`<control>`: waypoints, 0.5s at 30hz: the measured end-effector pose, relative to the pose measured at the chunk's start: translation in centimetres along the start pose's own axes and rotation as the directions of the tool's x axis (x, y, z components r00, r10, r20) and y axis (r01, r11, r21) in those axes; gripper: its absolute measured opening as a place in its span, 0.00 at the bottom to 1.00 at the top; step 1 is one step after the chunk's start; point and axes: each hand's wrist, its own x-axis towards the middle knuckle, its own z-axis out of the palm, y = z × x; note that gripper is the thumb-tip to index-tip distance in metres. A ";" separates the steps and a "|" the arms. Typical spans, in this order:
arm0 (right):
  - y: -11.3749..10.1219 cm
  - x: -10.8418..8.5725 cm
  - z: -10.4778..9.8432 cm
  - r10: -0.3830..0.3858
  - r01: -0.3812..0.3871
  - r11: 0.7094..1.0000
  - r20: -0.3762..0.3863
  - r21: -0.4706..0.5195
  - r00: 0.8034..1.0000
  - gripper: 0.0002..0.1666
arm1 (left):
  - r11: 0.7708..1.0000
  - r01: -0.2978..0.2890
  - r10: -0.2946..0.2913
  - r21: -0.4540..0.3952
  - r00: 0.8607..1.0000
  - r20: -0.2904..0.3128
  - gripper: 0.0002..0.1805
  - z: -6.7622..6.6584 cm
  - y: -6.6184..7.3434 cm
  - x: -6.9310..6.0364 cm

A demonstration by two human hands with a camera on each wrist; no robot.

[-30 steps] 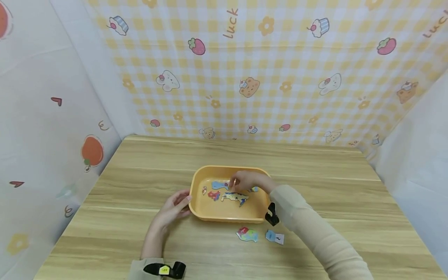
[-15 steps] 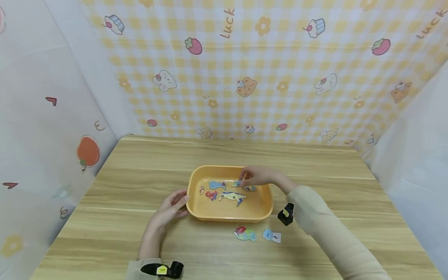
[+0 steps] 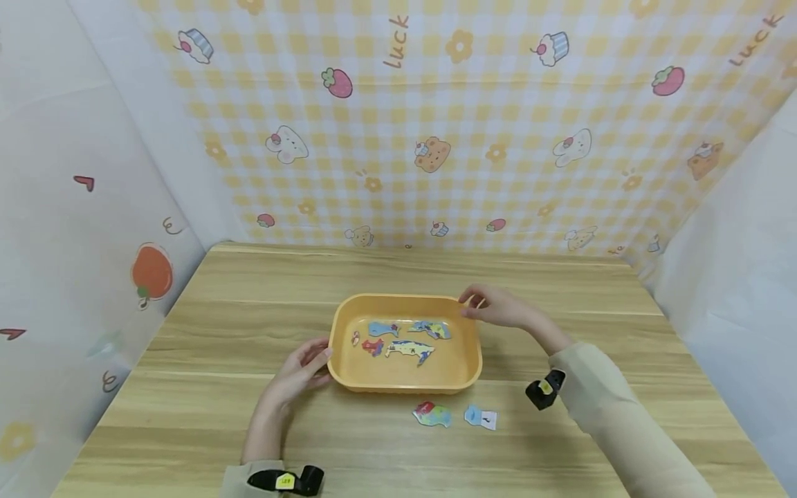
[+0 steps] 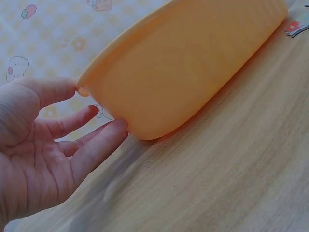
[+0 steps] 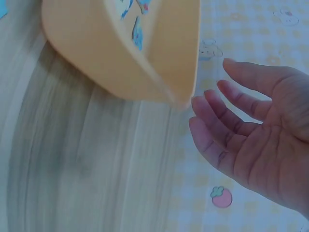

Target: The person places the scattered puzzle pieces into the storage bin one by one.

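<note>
A yellow-orange plastic bin [image 3: 405, 385] stands on the table with several flat, cut-out picture pieces inside. Among these are a blue piece [image 3: 382, 329], a red piece [image 3: 373, 346], a cream-and-blue piece [image 3: 411, 350] and a blue-and-yellow piece [image 3: 431, 329]. On the bin's left end, my left hand [image 4: 53, 150] touches the rim and outer wall with extended fingertips. At the back right corner is my right hand [image 3: 498, 306], fingers loosely bent and holding nothing. The right wrist view shows its fingertips [image 5: 199, 102] beside the rim; whether they touch it I cannot tell.
Two more groups of cut-outs lie on the wooden table [image 3: 261, 277] in front of the bin: a red-and-green piece [image 3: 432, 414] and a blue-and-white piece [image 3: 481, 417]. Behind the table hangs a yellow checked cloth [image 3: 461, 104].
My right hand has moved from inside the bin to its back right corner, leaving the blue-and-yellow cut-out lying on the bin floor. My left hand stays at the left end.
</note>
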 end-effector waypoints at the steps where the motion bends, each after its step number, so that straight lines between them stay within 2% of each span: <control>1: 0.4 -0.3 0.0 0.004 -0.004 1.000 -0.006 0.017 1.000 0.19 | 1.000 0.003 -0.003 0.000 1.000 0.003 0.28 0.0 -0.1 0.0; 7: 2.2 -1.8 -0.1 0.046 -0.048 0.994 0.024 0.097 0.999 0.19 | 1.000 0.004 -0.004 0.013 1.000 0.022 0.29 0.0 -0.1 0.0; 15: 3.3 -2.8 0.9 0.092 -0.108 0.991 0.175 0.083 0.980 0.16 | 1.000 -0.005 0.004 0.025 0.999 0.045 0.30 -0.2 -0.1 0.0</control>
